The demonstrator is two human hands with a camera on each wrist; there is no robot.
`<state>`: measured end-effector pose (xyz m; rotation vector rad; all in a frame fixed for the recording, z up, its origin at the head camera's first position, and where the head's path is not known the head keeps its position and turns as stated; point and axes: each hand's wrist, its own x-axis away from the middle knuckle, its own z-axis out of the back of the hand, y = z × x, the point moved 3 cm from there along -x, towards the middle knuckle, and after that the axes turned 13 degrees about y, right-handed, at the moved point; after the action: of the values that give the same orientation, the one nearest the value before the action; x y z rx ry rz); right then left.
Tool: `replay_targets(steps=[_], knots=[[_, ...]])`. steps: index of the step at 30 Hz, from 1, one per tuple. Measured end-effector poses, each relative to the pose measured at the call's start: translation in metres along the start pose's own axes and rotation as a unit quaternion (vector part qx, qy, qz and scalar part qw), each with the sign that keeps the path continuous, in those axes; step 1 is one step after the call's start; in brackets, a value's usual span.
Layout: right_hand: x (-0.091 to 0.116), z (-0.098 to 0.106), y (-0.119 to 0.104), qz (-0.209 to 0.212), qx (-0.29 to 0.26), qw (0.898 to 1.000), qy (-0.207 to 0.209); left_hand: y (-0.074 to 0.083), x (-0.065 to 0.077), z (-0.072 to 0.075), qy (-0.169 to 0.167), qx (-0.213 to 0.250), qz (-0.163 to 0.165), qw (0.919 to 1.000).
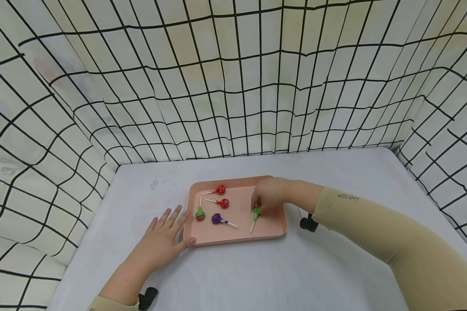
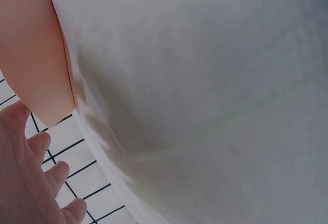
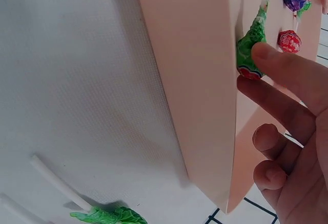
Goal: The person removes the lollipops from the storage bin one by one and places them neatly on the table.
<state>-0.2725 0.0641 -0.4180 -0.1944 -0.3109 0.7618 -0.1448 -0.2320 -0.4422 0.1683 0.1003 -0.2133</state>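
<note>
My right hand (image 1: 270, 193) reaches into the right end of a pink tray (image 1: 237, 239). Its thumb and forefinger pinch the wrapped head of a green lollipop (image 3: 250, 55), whose white stick points toward the tray's near edge in the head view. Against the tray's left side rests my left hand (image 1: 159, 239), fingers straight and spread, thumb at the near left corner. Inside the tray lie two red lollipops, one farther back (image 1: 220, 189) and one closer (image 1: 224, 203), a purple lollipop (image 1: 216, 218) and another green lollipop (image 1: 199, 215) near the left wall.
Outside the tray, a green-wrapped lollipop (image 3: 115, 215) lies on the white table (image 3: 77, 80), with a second white stick (image 3: 18, 209) beside it, partly cut off by the frame. White walls with a black grid (image 1: 241, 99) rise behind and at both sides.
</note>
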Motion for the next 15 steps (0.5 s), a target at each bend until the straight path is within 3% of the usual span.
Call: replay_targets(steps=[15], knots=[[0.0003, -0.0006, 0.0000, -0.005, -0.014, 1.000, -0.008, -0.0008, -0.0002, -0.0011, -0.001, -0.003, 0.001, 1.0000]])
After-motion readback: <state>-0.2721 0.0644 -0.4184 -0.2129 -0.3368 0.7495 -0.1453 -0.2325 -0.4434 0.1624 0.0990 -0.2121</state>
